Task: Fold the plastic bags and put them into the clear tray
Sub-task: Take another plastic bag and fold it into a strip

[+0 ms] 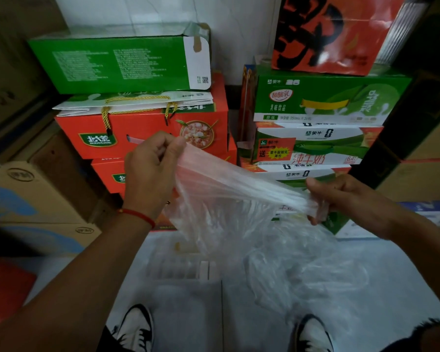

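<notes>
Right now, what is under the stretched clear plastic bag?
Under the thin clear plastic bag: a clear ribbed tray and loose crumpled clear plastic bags on the floor. The film blurs the tray's contents.

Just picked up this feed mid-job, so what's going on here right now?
A person stands over a pale floor, stretching a clear plastic bag between both hands. The left hand pinches one end up high; the right hand grips the other end, lower. More loose plastic bags lie on the floor beside a clear tray. Stacked cartons stand behind.
</notes>
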A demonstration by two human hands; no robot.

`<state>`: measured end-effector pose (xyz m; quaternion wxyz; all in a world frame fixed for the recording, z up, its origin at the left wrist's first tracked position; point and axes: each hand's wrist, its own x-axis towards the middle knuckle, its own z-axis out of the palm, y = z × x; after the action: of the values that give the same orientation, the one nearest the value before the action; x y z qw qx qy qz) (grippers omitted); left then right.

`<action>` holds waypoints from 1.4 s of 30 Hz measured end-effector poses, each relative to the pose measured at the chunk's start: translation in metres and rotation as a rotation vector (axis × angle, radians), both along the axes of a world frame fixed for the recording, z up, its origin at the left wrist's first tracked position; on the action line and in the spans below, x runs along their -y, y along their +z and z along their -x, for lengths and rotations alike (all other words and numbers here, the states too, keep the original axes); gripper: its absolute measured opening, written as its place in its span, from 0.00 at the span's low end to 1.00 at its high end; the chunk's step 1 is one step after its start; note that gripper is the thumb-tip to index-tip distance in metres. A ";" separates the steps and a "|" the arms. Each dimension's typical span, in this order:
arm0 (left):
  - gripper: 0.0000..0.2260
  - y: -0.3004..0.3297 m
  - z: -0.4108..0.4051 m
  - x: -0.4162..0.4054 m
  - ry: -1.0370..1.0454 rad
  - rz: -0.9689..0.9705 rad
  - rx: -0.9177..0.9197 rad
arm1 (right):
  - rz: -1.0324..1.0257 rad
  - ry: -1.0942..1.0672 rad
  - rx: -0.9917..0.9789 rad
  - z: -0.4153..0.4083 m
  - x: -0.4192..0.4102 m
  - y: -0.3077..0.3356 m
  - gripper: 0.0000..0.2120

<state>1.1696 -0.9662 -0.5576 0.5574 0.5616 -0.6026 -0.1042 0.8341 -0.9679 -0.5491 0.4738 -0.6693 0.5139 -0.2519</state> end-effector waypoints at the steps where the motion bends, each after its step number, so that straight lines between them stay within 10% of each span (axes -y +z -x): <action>1: 0.13 -0.003 -0.001 0.002 -0.022 -0.029 -0.009 | 0.011 -0.004 -0.011 0.000 -0.001 0.000 0.36; 8: 0.17 -0.014 0.011 0.008 0.055 -0.182 -0.274 | 0.045 0.034 -0.025 -0.006 -0.003 0.003 0.25; 42: 0.14 -0.007 0.007 0.000 0.176 -0.006 -0.060 | 0.032 -0.438 0.298 0.004 0.021 -0.013 0.07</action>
<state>1.1627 -0.9667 -0.5645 0.5807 0.6105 -0.5336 -0.0736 0.8305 -0.9887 -0.5624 0.4681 -0.5049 0.5669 -0.4523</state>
